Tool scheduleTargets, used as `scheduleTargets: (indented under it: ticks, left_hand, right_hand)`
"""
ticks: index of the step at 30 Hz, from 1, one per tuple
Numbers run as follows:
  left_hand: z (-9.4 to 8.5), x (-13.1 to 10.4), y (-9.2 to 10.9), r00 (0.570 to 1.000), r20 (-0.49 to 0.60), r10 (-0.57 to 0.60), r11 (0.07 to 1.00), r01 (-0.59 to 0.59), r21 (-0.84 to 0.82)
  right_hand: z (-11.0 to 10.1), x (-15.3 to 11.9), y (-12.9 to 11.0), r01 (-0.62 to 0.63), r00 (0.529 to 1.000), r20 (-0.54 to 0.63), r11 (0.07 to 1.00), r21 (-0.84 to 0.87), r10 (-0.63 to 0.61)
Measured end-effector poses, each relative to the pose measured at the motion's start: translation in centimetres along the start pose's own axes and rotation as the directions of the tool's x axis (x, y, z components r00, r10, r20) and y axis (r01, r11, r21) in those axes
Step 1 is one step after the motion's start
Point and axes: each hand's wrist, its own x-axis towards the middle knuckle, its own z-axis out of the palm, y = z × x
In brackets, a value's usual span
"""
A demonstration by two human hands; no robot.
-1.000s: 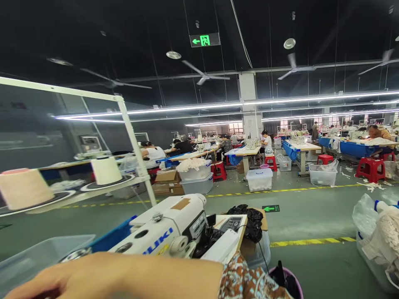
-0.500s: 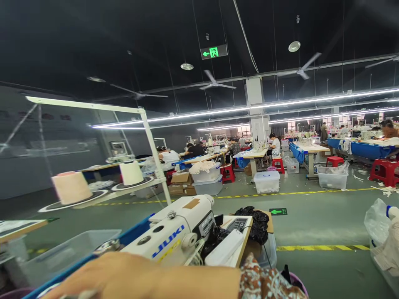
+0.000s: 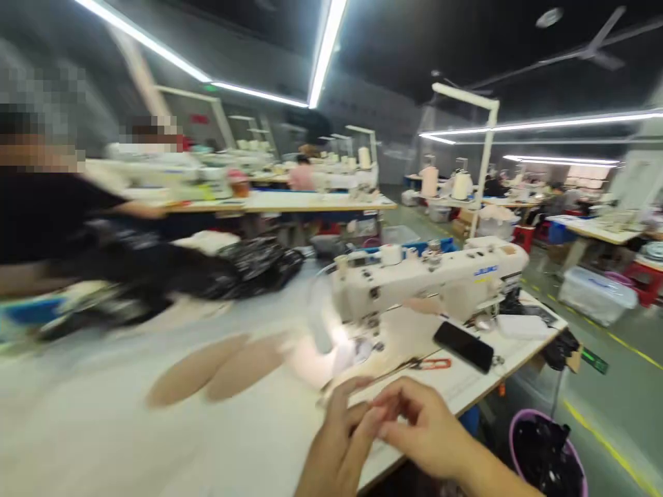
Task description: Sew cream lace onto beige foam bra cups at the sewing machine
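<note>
My left hand (image 3: 339,438) and my right hand (image 3: 427,428) meet at the front edge of the sewing table, fingertips together. The fingers of both are bent and pinched; anything between them is too small or hidden to make out. Just beyond them stands a white sewing machine (image 3: 425,279), its lamp lit at the needle. Orange-handled thread snips (image 3: 434,364) lie beside a black smartphone (image 3: 463,345) on the tabletop. To the left of the needle, two beige oval pieces (image 3: 199,369) lie flat side by side, blurred.
Black plastic bags (image 3: 253,266) lie along the table's far left side. A person in black (image 3: 46,214) sits beyond them. At lower right, a purple-rimmed bin (image 3: 512,442) stands on the floor. A thread stand (image 3: 487,166) rises behind the machine.
The view has swung left and down, bringing the tabletop into sight. One hand was stretched across the bottom near the machine; now both hands are together in front of it.
</note>
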Motion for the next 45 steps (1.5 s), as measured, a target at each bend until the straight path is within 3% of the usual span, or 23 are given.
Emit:
scheduleTargets:
  ticks: [2,7,11,16,20,22,25,30,35,40,45]
  left_hand:
    - [1.1,-1.0,0.7,0.995,0.097,-0.026,1.0,0.027,-0.003]
    - [2.2,-2.0,2.2,0.993,0.111,-0.03,0.999,0.028,0.021]
    - [1.8,-3.2,3.0,0.984,0.132,-0.118,0.991,0.125,-0.047]
    - [0.9,-3.4,1.3,0.936,0.178,-0.303,0.899,0.343,-0.273]
    - [0.4,-3.1,-0.6,0.924,0.1,-0.369,0.814,0.373,-0.446]
    - [0.4,-3.0,-0.5,0.928,0.085,-0.363,0.789,0.355,-0.502]
    - [0.7,-3.1,0.9,0.936,0.132,-0.327,0.76,0.343,-0.552]
    - [1.0,-3.6,3.5,0.968,0.138,-0.208,0.886,0.246,-0.394]
    - [0.8,-3.9,3.6,0.98,0.171,-0.102,0.945,0.149,-0.292]
    - [0.8,-3.7,2.9,0.975,0.112,-0.19,0.89,0.219,-0.401]
    - [0.5,-3.4,2.1,0.929,0.053,-0.367,0.757,0.332,-0.562]
  right_hand:
    - [-0.8,-1.4,-0.9,-0.009,1.0,0.021,1.0,-0.001,0.009]
    - [-0.9,-2.4,-2.2,-0.005,0.997,0.079,0.999,-0.05,0.009]
    - [-0.6,-2.2,-1.2,-0.133,0.99,-0.015,0.966,0.221,0.14]
    - [-1.5,-2.0,-1.0,-0.199,0.974,0.014,0.833,0.517,0.225]
    - [-2.2,-2.3,-2.3,-0.262,0.963,0.12,0.75,0.607,0.24]
    - [-2.1,-2.5,-2.9,-0.296,0.955,0.164,0.765,0.573,0.247]
    - [-1.2,-2.7,-3.6,-0.314,0.948,0.191,0.859,0.406,0.256]
    - [0.2,-2.9,-3.5,-0.249,0.964,0.126,0.962,0.113,0.234]
    - [0.4,-2.9,-2.6,-0.226,0.967,0.141,0.968,0.11,0.21]
    - [0.3,-3.1,-2.8,-0.192,0.968,0.171,0.981,0.017,0.186]
    - [-0.7,-3.0,-3.6,-0.148,0.979,0.104,0.966,-0.212,0.173]
